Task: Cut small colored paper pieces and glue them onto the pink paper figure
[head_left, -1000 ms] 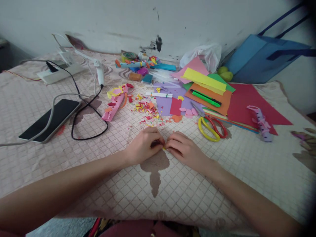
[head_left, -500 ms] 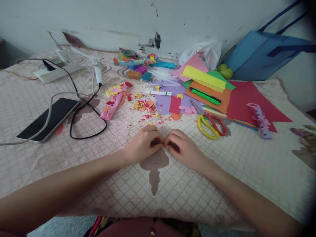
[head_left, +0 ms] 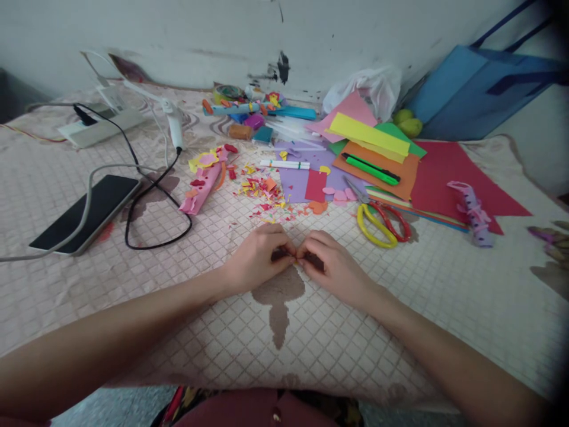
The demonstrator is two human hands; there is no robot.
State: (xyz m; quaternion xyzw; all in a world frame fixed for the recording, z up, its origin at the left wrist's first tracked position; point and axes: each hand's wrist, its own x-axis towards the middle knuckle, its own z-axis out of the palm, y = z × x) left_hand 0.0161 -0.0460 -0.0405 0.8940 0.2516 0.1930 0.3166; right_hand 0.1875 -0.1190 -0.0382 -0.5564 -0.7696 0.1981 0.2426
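Observation:
My left hand (head_left: 261,256) and my right hand (head_left: 332,265) meet over the patterned tablecloth, thumbs and forefingers pinched tip to tip. A tiny yellow piece (head_left: 296,261), perhaps paper, barely shows between the fingertips; most of it is hidden. Just beyond my hands lies a heap of coloured paper scraps (head_left: 262,191). To the right of my right hand rest scissors (head_left: 377,226) with one yellow and one red handle loop. A red paper strip (head_left: 316,185) and pink paper cutouts (head_left: 339,195) lie on a purple sheet (head_left: 291,188) farther back.
On the left are a phone (head_left: 86,213), a looped black cable (head_left: 191,222) and a power strip (head_left: 100,127). A decorated pink paper roll (head_left: 202,188) lies left of the scraps. Coloured sheets (head_left: 453,178), a purple roll (head_left: 475,214) and a blue bag (head_left: 471,95) are on the right.
The view has shifted very slightly. Both hands keep their pinch in nearly the same spot, with only a slight shift at the fingertips.

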